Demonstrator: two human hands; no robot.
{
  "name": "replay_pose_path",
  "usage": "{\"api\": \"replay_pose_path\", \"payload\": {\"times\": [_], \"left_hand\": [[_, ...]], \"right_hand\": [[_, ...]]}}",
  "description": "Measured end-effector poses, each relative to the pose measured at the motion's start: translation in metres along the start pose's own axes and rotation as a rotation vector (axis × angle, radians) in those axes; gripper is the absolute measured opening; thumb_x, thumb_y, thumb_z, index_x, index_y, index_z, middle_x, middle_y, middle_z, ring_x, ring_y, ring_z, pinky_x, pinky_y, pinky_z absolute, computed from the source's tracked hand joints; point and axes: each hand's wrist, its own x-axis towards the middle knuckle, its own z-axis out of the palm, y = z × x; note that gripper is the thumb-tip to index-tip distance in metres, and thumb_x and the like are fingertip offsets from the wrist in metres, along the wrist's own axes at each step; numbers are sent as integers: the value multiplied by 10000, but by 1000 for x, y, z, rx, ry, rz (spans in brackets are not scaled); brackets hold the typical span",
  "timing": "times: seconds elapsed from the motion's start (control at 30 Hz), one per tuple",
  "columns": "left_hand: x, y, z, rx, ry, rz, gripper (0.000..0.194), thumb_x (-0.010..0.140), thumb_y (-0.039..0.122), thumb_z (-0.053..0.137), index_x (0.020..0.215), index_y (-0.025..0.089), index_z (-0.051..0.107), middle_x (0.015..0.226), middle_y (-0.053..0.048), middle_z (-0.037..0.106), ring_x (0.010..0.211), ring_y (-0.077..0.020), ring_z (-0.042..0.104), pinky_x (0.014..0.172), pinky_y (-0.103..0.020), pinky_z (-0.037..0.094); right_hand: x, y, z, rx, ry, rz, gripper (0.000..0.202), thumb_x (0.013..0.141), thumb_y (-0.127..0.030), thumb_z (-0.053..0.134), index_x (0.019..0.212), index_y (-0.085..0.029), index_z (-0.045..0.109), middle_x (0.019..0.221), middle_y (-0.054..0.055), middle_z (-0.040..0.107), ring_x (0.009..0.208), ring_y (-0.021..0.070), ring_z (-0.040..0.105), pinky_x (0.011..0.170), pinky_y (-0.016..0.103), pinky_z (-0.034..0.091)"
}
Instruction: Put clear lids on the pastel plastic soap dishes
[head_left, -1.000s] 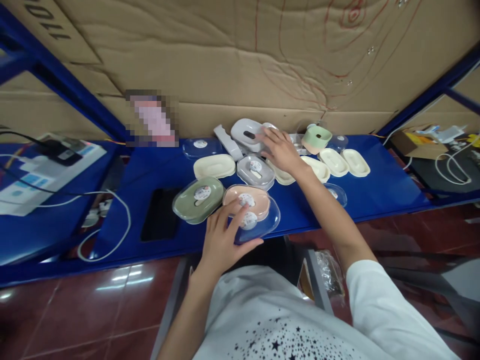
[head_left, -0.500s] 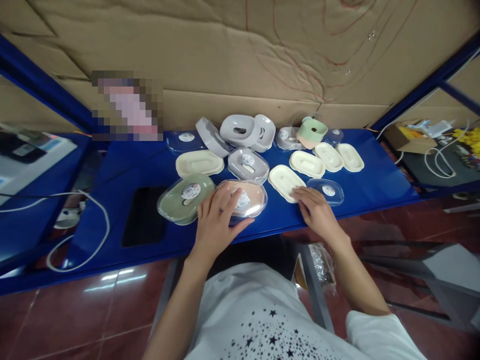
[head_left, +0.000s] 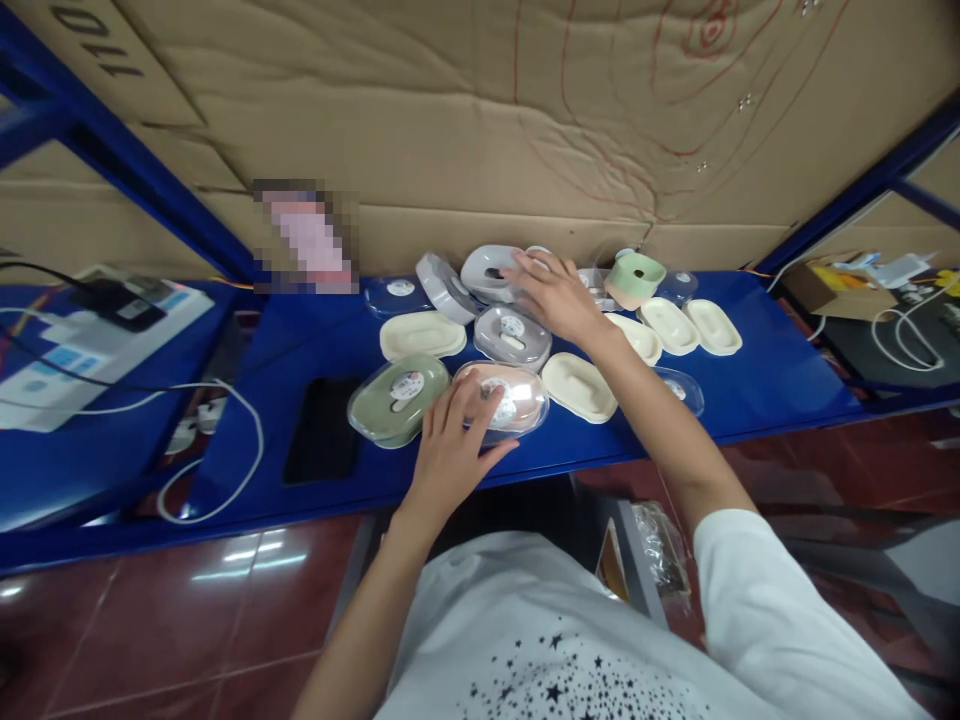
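My left hand (head_left: 454,440) lies with fingers spread over the near side of a peach oval box with a clear lid (head_left: 531,398). To its left is a green oval box (head_left: 382,410), lidded and labelled. My right hand (head_left: 559,295) reaches to the back, fingers outstretched at the right end of a grey oval cover with a slot (head_left: 480,265); whether they touch it is unclear. Another grey cover behind that hand is mostly hidden. A lidded grey box (head_left: 499,338) sits between my hands. Cream oval trays (head_left: 577,385) lie around them.
A tilted grey cover (head_left: 448,290) and a clear lid (head_left: 390,292) are at the back left. A green-and-peach piece (head_left: 636,278) stands back right. A black phone-like slab (head_left: 322,430) lies left. White cable (head_left: 259,440) loops over the table edge. Cardboard (head_left: 420,120) walls the back.
My right hand has left the near cream tray and moved up and left to the grey covers at the back. My left hand stays on the peach box. The view has shifted slightly.
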Motion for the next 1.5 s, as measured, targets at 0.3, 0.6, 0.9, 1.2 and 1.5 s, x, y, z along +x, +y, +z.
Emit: {"api": "replay_pose_path", "payload": {"times": [0.3, 0.6, 0.9, 1.2, 1.5], "left_hand": [[-1, -2, -2, -47, 27, -22, 748, 975, 467, 774, 1618, 233, 473, 1672, -254, 480, 1516, -466, 525, 1165, -620, 520], [3, -7, -10, -323, 73, -56, 869, 962, 439, 801, 1684, 313, 333, 1690, -209, 447, 1578, -405, 467, 1249, -615, 462], [-1, -2, -12, -217, 95, 38, 858, 919, 462, 850, 1635, 266, 421, 1621, -226, 524, 1498, -418, 552, 1194, -587, 508], [9, 14, -14, -217, 117, 59, 809, 914, 481, 853, 1588, 254, 469, 1597, -230, 544, 1476, -423, 569, 1170, -591, 522], [37, 77, 14, -321, -20, 202, 627, 1016, 473, 718, 1509, 131, 534, 1628, -297, 494, 1552, -421, 495, 1224, -595, 501]], "right_hand": [[-71, -28, -40, 91, 171, 115, 356, 1118, -417, 556, 1393, -233, 688, 1435, 106, 722, 1423, 311, 614, 1233, 573, 470], [-232, -93, -35, 132, 133, 339, 398, 1103, -261, 576, 1501, -262, 602, 1445, 128, 683, 1468, 293, 591, 1249, 565, 503], [-210, -66, -18, 12, 42, 323, 407, 1102, -381, 601, 1473, -229, 665, 1480, 147, 684, 1489, 358, 568, 1227, 606, 512], [-252, -87, -34, 104, -26, 248, 549, 1080, -268, 632, 1619, -293, 528, 1548, 114, 648, 1534, 332, 532, 1268, 623, 478], [-290, -81, -30, 204, 163, 417, 892, 973, -399, 807, 1721, -359, 322, 1778, 119, 360, 1654, 389, 350, 1299, 696, 408]]}}
